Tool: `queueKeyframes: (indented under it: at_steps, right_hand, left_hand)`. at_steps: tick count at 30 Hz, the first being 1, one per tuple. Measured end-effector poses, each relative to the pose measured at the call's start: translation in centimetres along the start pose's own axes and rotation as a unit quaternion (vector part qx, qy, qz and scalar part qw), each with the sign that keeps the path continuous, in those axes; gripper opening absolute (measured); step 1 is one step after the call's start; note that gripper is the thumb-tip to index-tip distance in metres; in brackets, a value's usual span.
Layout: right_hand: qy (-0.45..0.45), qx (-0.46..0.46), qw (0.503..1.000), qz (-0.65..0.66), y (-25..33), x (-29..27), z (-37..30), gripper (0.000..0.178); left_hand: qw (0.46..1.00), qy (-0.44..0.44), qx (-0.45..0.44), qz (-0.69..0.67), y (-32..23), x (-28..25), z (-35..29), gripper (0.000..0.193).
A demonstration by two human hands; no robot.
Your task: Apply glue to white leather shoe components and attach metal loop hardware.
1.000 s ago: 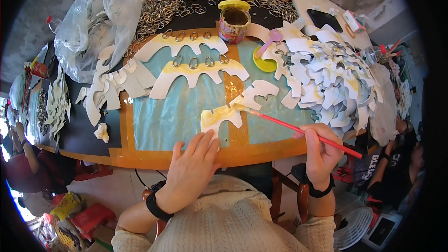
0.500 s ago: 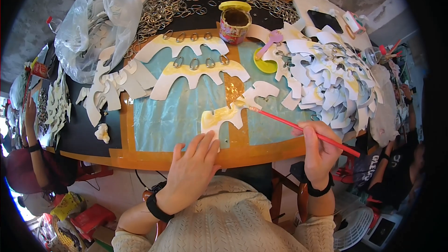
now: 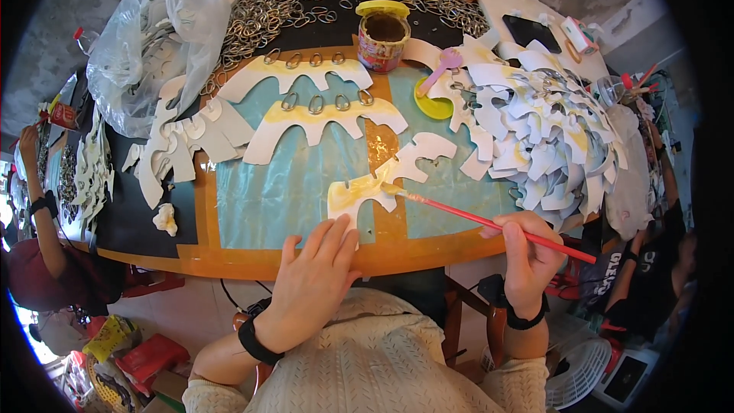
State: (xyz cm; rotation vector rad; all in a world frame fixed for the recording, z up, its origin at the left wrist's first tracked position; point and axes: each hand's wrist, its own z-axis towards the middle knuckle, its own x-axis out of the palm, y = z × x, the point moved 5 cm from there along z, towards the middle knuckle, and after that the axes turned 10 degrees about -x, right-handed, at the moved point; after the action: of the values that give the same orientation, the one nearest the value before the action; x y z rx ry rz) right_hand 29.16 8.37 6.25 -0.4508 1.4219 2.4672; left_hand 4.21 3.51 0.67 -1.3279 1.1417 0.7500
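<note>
In my right hand (image 3: 527,261) is a thin red-handled brush (image 3: 470,216), pinched between thumb and fingers. Its bristle tip touches yellowish glue on a white cut-out piece (image 3: 345,197) with notched, curved edges. My left hand (image 3: 310,279) lies flat with fingers stretched, its fingertips resting on the near end of that piece. Farther off lie two similar white pieces, a nearer one (image 3: 264,138) and a farther one (image 3: 245,84), each with a glue band and several metal oval rings along the top edge.
A glue-filled tin (image 3: 381,53) stands at the back, near piles of metal rings (image 3: 264,19). A heap of white pieces (image 3: 535,130) covers the right; a plastic bag (image 3: 115,69) sits left. A pink spoon (image 3: 441,69) rests by a yellow lid (image 3: 433,105). Co-workers sit on both sides.
The brush tip has moved slightly nearer along the white piece, and my right hand has shifted a little right and down. My left hand stays put. The co-worker's arm at left has risen.
</note>
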Motion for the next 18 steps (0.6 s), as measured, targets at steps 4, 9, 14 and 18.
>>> queueKeyframes:
  at_steps: [4, 9, 14, 18]
  right_hand:
    - [-0.030, 0.018, 0.999, -0.035, -0.7, -0.7, 0.1, 0.012]
    - [-0.030, 0.005, 0.999, -0.024, -0.7, -0.7, -0.1, 0.013]
    - [-0.035, 0.013, 0.999, -0.024, -1.1, -0.7, 0.8, 0.011]
    - [-0.014, -0.048, 0.997, -0.063, -0.6, -0.7, 1.0, 0.010]
  left_hand:
    - [1.000, 0.002, -0.002, 0.001, 0.1, 0.0, 0.0, 0.058]
    - [1.000, 0.002, -0.001, 0.000, -0.1, 0.1, 0.0, 0.059]
    - [1.000, 0.004, -0.005, 0.000, 0.0, 0.0, 0.0, 0.059]
    - [1.000, 0.000, 0.001, -0.002, -0.1, 0.0, -0.1, 0.059]
